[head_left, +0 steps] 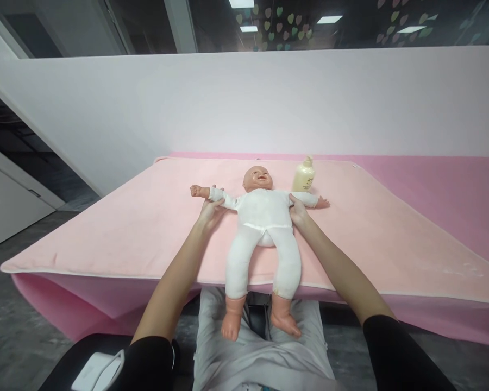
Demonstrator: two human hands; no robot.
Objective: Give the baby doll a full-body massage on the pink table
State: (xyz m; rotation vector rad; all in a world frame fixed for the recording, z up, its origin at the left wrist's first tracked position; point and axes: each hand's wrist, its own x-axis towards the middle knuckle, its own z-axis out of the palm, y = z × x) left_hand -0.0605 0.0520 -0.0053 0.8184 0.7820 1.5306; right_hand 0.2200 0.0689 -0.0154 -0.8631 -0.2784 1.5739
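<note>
A baby doll [263,209] with a white cloth body lies face up on the pink padded mat [146,228], its head toward the wall and its feet hanging past the front edge. My left hand [212,210] is closed round the doll's sleeved arm on the left of the view, near the wrist. On the other side, my right hand [298,209] holds the doll's other upper arm close to the shoulder. Both doll arms stretch out sideways. Just behind the arm on the right stands a pale yellow pump bottle [303,175].
A white wall [261,103] rises behind the mat, with a dark window above it. Brighter pink cloth [444,201] shows along the right and back. My legs in grey trousers [264,358] are below the front edge. A white object [98,371] lies at the lower left.
</note>
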